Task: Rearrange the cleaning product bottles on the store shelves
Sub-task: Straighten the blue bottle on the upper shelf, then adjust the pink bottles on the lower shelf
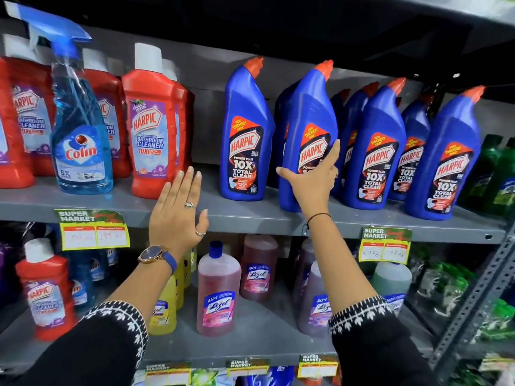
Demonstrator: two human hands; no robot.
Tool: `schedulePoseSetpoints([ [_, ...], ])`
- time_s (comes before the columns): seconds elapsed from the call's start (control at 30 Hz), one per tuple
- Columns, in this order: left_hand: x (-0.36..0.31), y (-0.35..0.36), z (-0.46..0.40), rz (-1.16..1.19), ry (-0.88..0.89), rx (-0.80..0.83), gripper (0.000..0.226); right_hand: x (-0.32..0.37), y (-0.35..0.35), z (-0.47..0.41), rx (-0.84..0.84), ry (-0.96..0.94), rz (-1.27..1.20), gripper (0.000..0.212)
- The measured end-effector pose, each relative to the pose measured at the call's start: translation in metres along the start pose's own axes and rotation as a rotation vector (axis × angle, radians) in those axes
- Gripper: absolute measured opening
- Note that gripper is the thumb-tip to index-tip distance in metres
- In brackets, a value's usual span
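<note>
Head view: my right hand (312, 182) has its grip wrapped around the lower body of a blue Harpic bottle (306, 135), thumb out to the left of the label, fingers (333, 154) reaching up across the label's right edge. That bottle stands on the upper shelf (250, 215) near its front edge, its long axis nearly upright and leaning a little to the right, the orange cap (324, 68) slanting up and to the right. Just left of this grip stands another blue Harpic bottle (246, 135), apart from my hand. Right of it, more blue bottles (373, 146) crowd close. My left hand (178, 213) is spread flat with fingers wide, holding nothing, in front of the shelf edge just right of the red Harpic bathroom cleaner (152, 121).
</note>
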State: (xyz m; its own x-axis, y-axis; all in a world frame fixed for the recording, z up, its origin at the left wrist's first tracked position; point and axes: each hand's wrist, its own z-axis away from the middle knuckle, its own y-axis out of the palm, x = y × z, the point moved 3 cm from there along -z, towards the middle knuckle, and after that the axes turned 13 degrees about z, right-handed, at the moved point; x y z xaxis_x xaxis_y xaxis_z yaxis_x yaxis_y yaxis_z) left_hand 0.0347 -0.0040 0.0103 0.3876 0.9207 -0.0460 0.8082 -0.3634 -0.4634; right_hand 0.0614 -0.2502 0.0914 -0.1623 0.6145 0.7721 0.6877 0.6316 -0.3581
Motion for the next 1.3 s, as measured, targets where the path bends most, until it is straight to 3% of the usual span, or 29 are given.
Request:
schedulePoseSetpoints([
  [0.23, 0.000, 0.000, 0.001, -0.007, 0.020, -0.030, 0.063, 0.000, 0.014, -0.010, -0.143, 0.119, 0.062, 0.134],
  [0.57, -0.001, 0.000, 0.002, -0.007, 0.004, -0.028, 0.063, -0.008, 0.023, -0.017, -0.112, 0.072, 0.132, 0.133],
  [0.67, -0.001, -0.001, 0.002, -0.007, -0.002, -0.024, 0.062, -0.009, 0.021, -0.013, -0.093, 0.053, 0.092, 0.124],
  [0.83, 0.000, 0.000, 0.002, -0.008, -0.004, -0.034, 0.062, -0.009, 0.011, 0.051, -0.358, -0.172, -0.115, 0.094],
  [0.9, -0.001, -0.001, 0.003, -0.014, -0.001, -0.038, 0.063, -0.019, 0.019, 0.090, -0.369, -0.229, -0.191, 0.089],
  [1.07, -0.002, -0.002, 0.003, -0.021, -0.007, -0.039, 0.063, -0.056, 0.068, 0.169, -0.217, -0.295, 0.000, 0.081],
  [1.3, -0.001, -0.001, 0.002, -0.034, 0.011, -0.050, 0.064, -0.091, 0.138, 0.191, 0.202, -0.182, 0.123, 0.102],
])
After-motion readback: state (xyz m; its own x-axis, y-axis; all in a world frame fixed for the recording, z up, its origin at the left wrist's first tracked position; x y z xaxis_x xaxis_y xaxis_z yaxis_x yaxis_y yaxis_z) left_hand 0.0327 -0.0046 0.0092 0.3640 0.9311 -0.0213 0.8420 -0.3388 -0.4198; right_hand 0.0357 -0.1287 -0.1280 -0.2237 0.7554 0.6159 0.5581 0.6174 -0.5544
